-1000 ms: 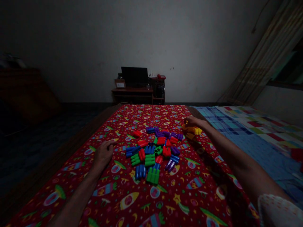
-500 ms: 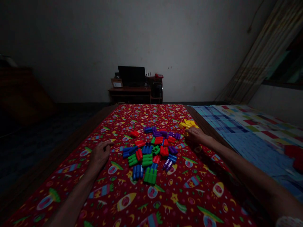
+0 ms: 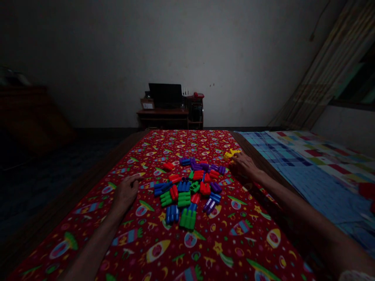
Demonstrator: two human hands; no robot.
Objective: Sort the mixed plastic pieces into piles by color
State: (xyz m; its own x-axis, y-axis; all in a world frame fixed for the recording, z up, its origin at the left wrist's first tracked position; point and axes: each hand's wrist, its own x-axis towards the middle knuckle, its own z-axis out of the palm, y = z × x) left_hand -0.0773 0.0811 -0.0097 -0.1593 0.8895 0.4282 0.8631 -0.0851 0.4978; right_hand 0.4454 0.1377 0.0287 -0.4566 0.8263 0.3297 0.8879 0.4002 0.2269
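My right grip [image 3: 243, 166] touches yellow blocks [image 3: 231, 154], clench unclear; my left grip [image 3: 124, 194] lies open on red cloth [image 3: 175, 234].

A wooden desk [image 3: 162, 113] with a monitor [image 3: 165, 95] stands against a bare wall [image 3: 117, 58] (the room is dim).

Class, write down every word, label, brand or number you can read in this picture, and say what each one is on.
No word, brand or number can be read.
White label on the cardboard box: too small and dim to read.
Black monitor on the wooden desk: no marking can be made out.
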